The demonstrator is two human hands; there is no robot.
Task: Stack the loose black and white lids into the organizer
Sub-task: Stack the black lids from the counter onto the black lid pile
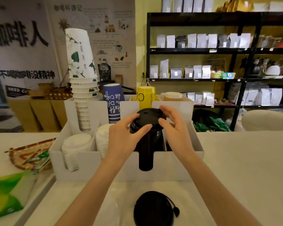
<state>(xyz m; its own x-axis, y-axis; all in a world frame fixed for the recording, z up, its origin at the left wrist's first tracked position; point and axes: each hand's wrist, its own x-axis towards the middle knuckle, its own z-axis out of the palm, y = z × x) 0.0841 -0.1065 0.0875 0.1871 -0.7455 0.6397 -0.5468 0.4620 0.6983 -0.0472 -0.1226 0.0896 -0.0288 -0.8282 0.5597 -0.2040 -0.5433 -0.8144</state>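
Note:
A white organizer (178, 167) stands on the counter in front of me. In its middle front slot a tall stack of black lids (146, 154) rises above the wall. My left hand (122, 137) and my right hand (173, 128) both hold the top black lid (148, 117) by its edges, on the stack. White lid stacks (75, 145) fill the left slots, and another white stack (102, 139) sits beside my left hand. A loose black lid (153, 209) lies on the counter near me, between my forearms.
Paper cup stacks stand in the organizer's back slots: white-green (82, 66), blue (113, 103), yellow (145, 97). A woven tray with packets (31, 154) and a green packet (5, 196) lie at left. Black shelving with bags (203, 62) stands behind.

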